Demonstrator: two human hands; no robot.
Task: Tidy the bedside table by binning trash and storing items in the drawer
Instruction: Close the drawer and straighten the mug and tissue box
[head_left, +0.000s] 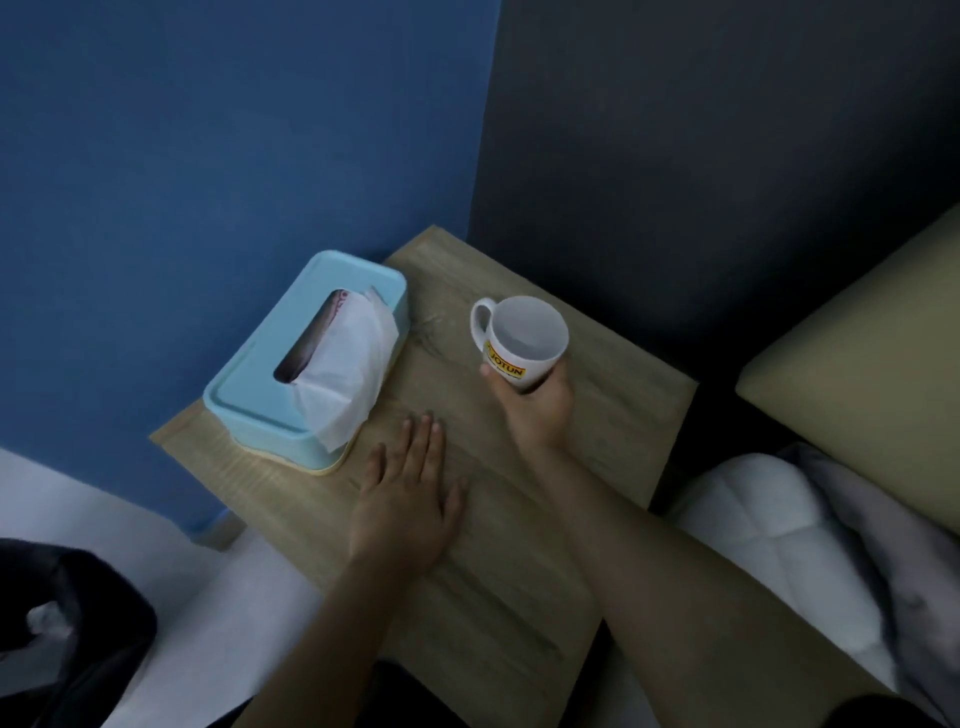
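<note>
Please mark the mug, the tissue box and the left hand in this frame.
mug (524, 332): head view, on the inner wall below the rim.
tissue box (249, 374): head view, on the blue lid.
left hand (410, 499): head view, on the back of the hand, flat on the table.

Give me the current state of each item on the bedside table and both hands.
Mug: upright, looks empty, handle pointing left, held in the right hand's grip.
Tissue box: lid on, one tissue pulled out through the slot.
Left hand: open, flat on the bedside table.
Right hand: closed around the mug's base.
</note>
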